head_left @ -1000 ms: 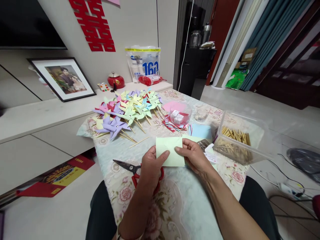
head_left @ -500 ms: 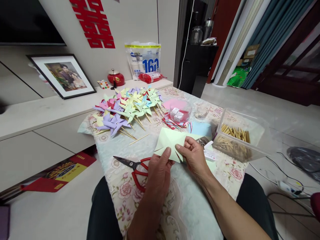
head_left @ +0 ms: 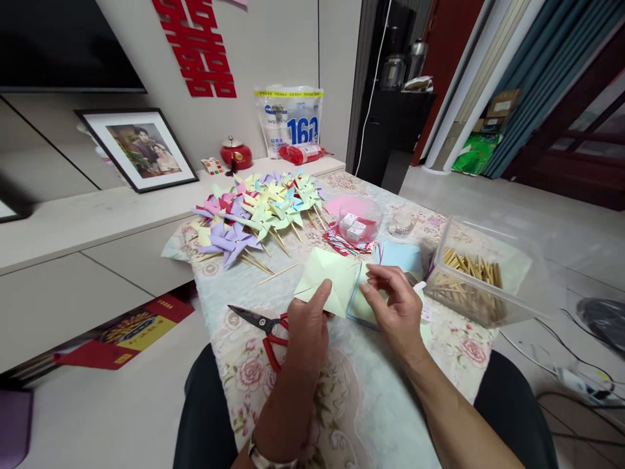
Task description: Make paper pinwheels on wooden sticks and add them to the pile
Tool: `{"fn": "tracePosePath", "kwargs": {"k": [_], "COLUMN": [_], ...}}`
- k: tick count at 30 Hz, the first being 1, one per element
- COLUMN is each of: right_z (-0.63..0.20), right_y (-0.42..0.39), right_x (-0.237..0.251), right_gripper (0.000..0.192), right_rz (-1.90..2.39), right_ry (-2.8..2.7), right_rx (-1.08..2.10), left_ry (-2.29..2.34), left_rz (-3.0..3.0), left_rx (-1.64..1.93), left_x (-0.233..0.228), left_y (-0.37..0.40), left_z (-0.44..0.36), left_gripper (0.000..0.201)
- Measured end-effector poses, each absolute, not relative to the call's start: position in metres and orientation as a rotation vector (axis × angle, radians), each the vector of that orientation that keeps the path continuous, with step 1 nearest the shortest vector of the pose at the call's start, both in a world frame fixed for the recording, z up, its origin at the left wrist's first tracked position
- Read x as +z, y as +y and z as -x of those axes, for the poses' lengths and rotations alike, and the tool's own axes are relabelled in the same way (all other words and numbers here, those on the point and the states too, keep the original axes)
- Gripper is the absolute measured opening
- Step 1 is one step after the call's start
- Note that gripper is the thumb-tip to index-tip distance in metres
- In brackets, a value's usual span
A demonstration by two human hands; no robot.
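A pale green paper square (head_left: 325,270) with slits cut from its corners is pinched between the thumb and fingers of my left hand (head_left: 312,322). Just to its right hovers my right hand (head_left: 395,303), holding nothing, its thumb and bent fingers apart. Beneath that hand lies a stack of green and blue paper squares (head_left: 362,306), partly covered. Red-handled scissors (head_left: 263,323) rest left of my left hand, one handle loop partly behind it. Beyond them a thin wooden stick (head_left: 278,273) lies on the flowered tablecloth (head_left: 249,374).
Finished paper pinwheels (head_left: 263,208) on sticks pile up at the far left. A clear plastic bin (head_left: 469,293) of short wooden sticks stands at the right edge. Behind are a round clear container (head_left: 359,225), striped paper pieces (head_left: 342,241) and blue paper (head_left: 401,257).
My right hand has let go of the green paper square and moved right, over the paper stack. The left hand still holds the square, now tilted leftward. The view has shifted slightly left.
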State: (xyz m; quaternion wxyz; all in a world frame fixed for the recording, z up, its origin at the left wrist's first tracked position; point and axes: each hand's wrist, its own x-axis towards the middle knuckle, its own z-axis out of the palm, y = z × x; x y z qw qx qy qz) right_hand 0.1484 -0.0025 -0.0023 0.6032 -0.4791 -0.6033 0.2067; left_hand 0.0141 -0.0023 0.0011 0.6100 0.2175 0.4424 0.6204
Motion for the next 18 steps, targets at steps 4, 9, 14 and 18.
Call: {"fn": "tracePosePath", "kwargs": {"k": [4,9,14,18], "right_z": [-0.148,-0.145,-0.145,-0.144], "right_y": [-0.004,-0.002,-0.004,-0.006], "right_x": [-0.001,-0.001,0.001,0.002], "right_gripper": [0.017,0.022,0.016,0.013], "right_rz": [1.01,0.946,0.931,0.935], "right_ry": [-1.786,-1.984,-2.042,-2.005], "right_rx": [0.277,0.268,0.31,0.401], "left_ry": [1.061,1.095,1.021,1.002], "left_rz": [-0.667,-0.676,-0.604,-0.506], "left_rx": [1.44,1.428,1.403,1.394], "left_x": [-0.005,-0.006,-0.006,-0.007], "left_y": [-0.004,-0.004,-0.002,-0.002], "left_z": [-0.002,0.001,-0.006,-0.01], "left_gripper": [0.031,0.022,0.021,0.021]}}
